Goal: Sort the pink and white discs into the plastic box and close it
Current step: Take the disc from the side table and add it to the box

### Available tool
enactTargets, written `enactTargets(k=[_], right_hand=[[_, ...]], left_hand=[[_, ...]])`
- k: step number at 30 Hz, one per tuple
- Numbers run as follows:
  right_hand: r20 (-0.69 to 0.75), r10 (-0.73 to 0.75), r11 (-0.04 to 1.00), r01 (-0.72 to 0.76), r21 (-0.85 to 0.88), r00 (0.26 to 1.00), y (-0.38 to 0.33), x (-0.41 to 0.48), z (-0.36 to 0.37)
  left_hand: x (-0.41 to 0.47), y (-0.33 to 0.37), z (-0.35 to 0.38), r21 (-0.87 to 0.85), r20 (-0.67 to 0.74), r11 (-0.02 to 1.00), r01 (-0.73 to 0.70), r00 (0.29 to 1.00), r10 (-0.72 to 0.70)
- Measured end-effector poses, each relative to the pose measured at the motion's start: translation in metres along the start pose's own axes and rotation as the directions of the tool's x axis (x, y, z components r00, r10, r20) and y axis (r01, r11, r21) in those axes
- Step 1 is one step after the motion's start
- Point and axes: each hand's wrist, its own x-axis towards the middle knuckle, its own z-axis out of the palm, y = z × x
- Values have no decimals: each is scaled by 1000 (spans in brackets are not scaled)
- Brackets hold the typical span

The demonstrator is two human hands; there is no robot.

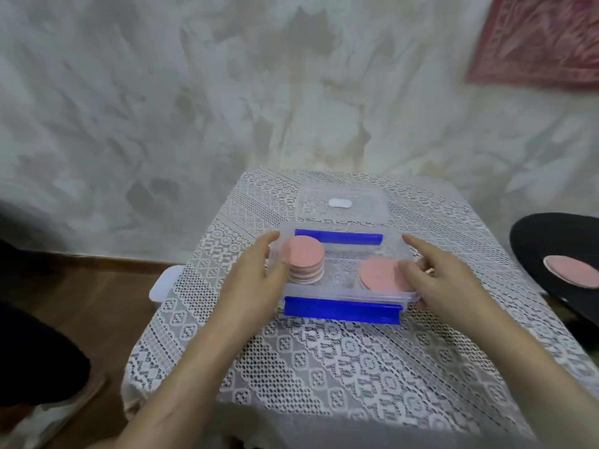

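Fingers (270,241) of the left hand (256,280): stretching out nearly straight, lying along the left end of the plastic box (343,294), thumb reaching over the rim, curling round nothing. Fingers of the right hand (434,277): likewise lying straight against the right end, thumb hovering over or resting on a stack; contact too blurred to tell.

Plastic box: sitting between the two sets of fingers, long axis running from one hand across to the other, blue latches (342,311) lining its near and far long sides.

Pink and white discs (303,254): standing in two stacks inside, one just beside each thumb, pink faces pointing up.

Clear lid (366,209): lying flat just beyond the fingertips, touching the box's far side.

Bench (324,367), wearing white lace: open cloth stretching behind the wrists to the near edge; narrower margins showing outside each hand.

Black disc (534,247) with pink centre: lying well right of the right fingers, past the bench edge.
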Motion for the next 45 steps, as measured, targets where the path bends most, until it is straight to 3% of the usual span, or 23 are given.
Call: enactTargets(k=[4,8,13,16,23,31,38,45], right_hand=[[6,7,1000,-7,-10,1000,17,2,-14],[85,-45,974,63,-219,995,10,6,-20],[72,-163,822,176,-541,984,-6,7,-37],[85,-283,735,273,-621,955,-16,7,-41],[70,-300,688,266,-675,952,1,5,-69],[-25,-276,670,173,-722,961,69,-5,-133],[-113,-197,654,45,-755,974,145,-9,-174],[-81,-106,677,12,-736,991,197,-3,-176]], left_hand=[[-4,12,23,93,17,996,-8,1000,6],[-5,18,18,263,15,964,-37,999,34],[4,34,5,621,17,778,-96,994,109],[11,53,7,701,31,693,-171,977,210],[21,108,58,708,184,589,-389,907,378],[27,172,165,618,332,548,-564,819,469],[31,216,261,574,405,499,-650,754,517],[29,227,319,563,498,397,-725,681,537]])
